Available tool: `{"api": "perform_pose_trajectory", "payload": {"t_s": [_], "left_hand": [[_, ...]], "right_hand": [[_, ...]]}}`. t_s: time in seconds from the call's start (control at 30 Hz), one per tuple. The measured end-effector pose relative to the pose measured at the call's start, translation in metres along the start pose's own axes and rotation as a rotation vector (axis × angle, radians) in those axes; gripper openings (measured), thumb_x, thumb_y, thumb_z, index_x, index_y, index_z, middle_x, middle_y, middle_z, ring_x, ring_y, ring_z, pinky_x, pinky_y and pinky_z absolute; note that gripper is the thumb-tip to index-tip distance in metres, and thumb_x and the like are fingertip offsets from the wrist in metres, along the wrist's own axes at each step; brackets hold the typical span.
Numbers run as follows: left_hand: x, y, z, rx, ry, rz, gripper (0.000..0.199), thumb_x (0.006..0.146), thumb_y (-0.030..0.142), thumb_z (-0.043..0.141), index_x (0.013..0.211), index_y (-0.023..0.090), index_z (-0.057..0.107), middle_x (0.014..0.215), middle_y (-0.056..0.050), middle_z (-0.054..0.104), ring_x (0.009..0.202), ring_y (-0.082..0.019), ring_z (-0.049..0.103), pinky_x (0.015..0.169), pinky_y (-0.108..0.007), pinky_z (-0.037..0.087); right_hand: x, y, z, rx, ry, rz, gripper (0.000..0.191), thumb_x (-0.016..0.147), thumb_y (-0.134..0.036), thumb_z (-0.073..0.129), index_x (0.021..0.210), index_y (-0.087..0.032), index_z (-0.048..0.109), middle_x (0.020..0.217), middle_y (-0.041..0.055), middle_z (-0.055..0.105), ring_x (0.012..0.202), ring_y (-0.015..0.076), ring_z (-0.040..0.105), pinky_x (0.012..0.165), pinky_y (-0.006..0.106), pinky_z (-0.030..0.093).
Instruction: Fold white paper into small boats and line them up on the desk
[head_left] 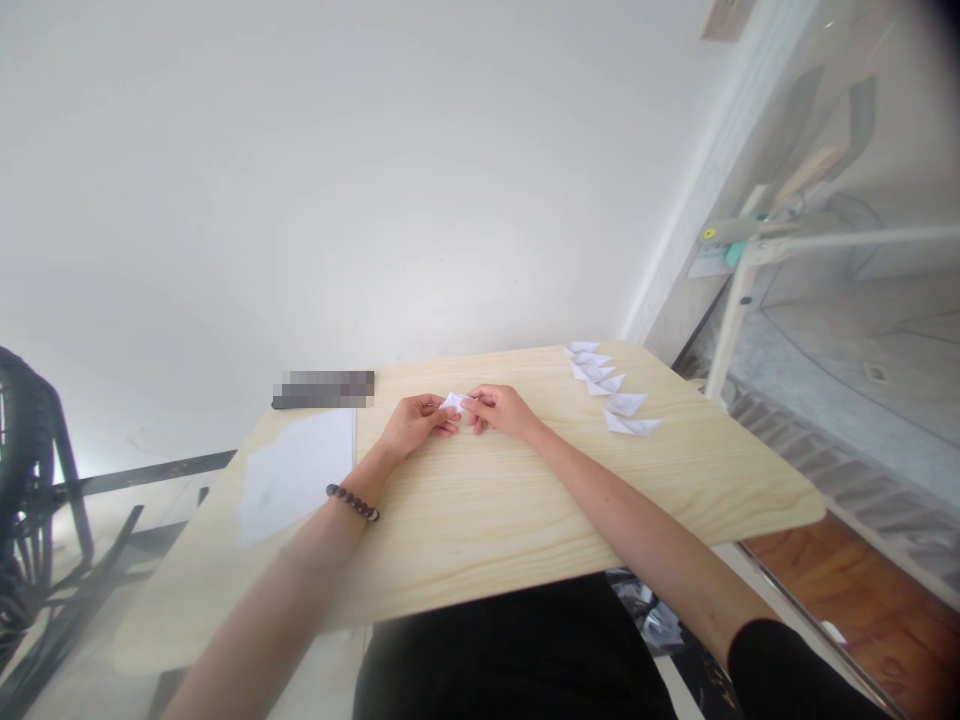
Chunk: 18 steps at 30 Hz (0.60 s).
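Note:
Between my two hands is a small piece of folded white paper (454, 401), held just above the wooden table. My left hand (415, 424), with a dark bead bracelet (352, 502) on its wrist, pinches the paper's left side. Its right side is gripped between the thumb and fingers of my right hand (500, 408). Fingers cover much of the paper, so its full shape is hidden. Several folded white paper boats (632, 423) stand in a row toward the table's right back.
A stack of white paper sheets (300, 470) lies on the table (480, 530) at the left. Behind it is a dark, blurred-out object (324, 390). The wall (450, 200) rises at the table's back edge. A black chair (37, 450) stands left; a white metal frame (739, 300) stands right.

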<state>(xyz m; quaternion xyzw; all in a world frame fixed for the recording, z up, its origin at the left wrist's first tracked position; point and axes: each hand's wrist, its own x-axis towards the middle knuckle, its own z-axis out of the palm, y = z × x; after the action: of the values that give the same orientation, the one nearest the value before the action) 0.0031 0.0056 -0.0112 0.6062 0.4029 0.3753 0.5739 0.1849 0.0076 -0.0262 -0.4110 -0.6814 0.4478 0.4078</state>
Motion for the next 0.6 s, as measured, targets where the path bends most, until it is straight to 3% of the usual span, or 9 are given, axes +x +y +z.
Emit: {"api": "perform_pose_trajectory", "payload": {"t_s": [0.23,0.6], "left_hand": [[0.0011,-0.002,-0.0002,-0.002,0.004,0.026,0.034,0.064,0.037,0.065,0.085,0.011,0.058,0.079,-0.007,0.064,0.071,-0.015,0.059,0.071,-0.03,0.048],[0.0023,-0.003,0.0002,0.06,-0.004,0.072,0.033,0.061,0.037,0.067,0.081,0.012,0.06,0.076,-0.005,0.062,0.07,-0.014,0.057,0.068,-0.029,0.048]], "right_hand": [[0.0007,-0.0002,-0.0012,-0.018,-0.004,-0.015,0.035,0.074,-0.047,0.049,0.07,-0.013,0.051,0.062,0.0028,0.061,0.044,0.0081,0.056,0.043,0.018,0.043],[-0.0029,-0.0017,0.0001,-0.02,-0.035,-0.022,0.033,0.072,-0.046,0.052,0.07,-0.012,0.052,0.06,0.0027,0.061,0.044,0.0081,0.055,0.043,0.018,0.043]]}}
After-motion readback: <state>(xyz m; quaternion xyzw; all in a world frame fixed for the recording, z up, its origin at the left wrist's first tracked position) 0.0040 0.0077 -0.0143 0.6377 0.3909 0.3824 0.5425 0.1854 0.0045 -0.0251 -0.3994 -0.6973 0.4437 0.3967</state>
